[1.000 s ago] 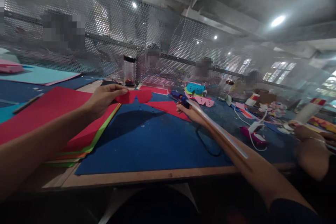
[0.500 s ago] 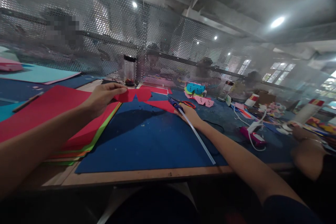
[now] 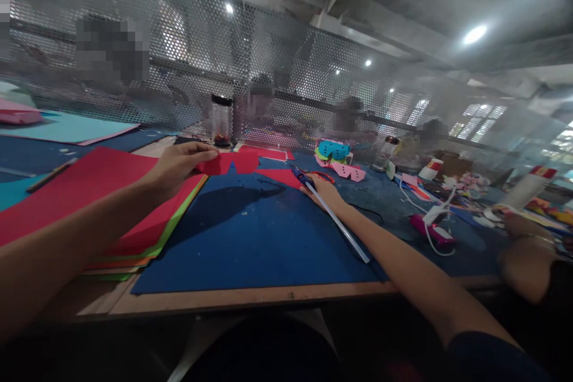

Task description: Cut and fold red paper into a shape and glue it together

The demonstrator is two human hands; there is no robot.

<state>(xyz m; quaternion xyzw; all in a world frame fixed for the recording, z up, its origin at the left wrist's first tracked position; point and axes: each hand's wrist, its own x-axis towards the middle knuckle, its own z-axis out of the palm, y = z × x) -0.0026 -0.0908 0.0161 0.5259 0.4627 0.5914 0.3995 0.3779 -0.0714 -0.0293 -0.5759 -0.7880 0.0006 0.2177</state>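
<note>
My left hand (image 3: 179, 164) pinches a red paper cutout (image 3: 233, 162) and holds it just above the blue mat (image 3: 250, 239). Reaching far across the mat, my right hand (image 3: 324, 191) is closed round a blue glue gun (image 3: 304, 179), whose long clear glue stick (image 3: 340, 224) runs back along my forearm. The gun lies low on the mat next to red-handled scissors (image 3: 321, 176) and another red paper piece (image 3: 280, 176).
A stack of red, green and orange paper sheets (image 3: 111, 203) lies at left. Teal and pink cutouts (image 3: 338, 158), a clear jar (image 3: 221, 120) and a perforated metal screen (image 3: 179, 59) stand behind. A pink device with white cable (image 3: 432, 230) and another person's arm (image 3: 528, 256) are at right.
My right hand lowered the glue gun from raised to resting on the mat near the scissors. My left hand kept holding the red cutout in place.
</note>
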